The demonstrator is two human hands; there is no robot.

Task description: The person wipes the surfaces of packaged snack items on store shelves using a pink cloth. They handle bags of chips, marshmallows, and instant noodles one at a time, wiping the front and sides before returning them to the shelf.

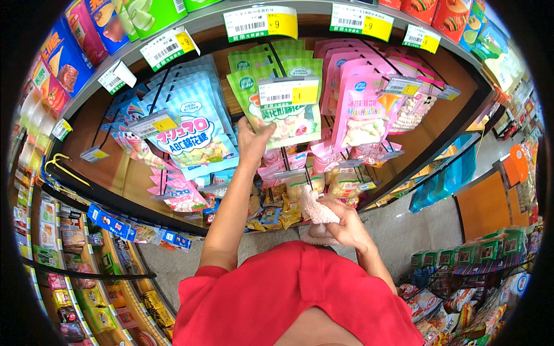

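My left hand (254, 140) grips the lower left edge of a green candy bag (298, 125), the front one of a row on a display hook. A price tag (288, 91) hangs in front of that bag. In my right hand (346, 222) is a pale pink fluffy cloth (314, 205), bunched between thumb and fingers, with part of it hanging below. Blue marshmallow bags (194, 129) hang to the left of the green ones, and pink marshmallow bags (363, 108) to the right. Smaller pink bags (285, 166) hang lower, beside my left hand.
Above runs a shelf edge (311, 11) with price tags and boxed snacks. Clear bags (346, 184) and small yellow packets (285, 214) are low down. Snack shelves (86, 277) curve along the left. At the lower right are racks of packaged goods (458, 302); a wooden panel (484, 205) stands beyond.
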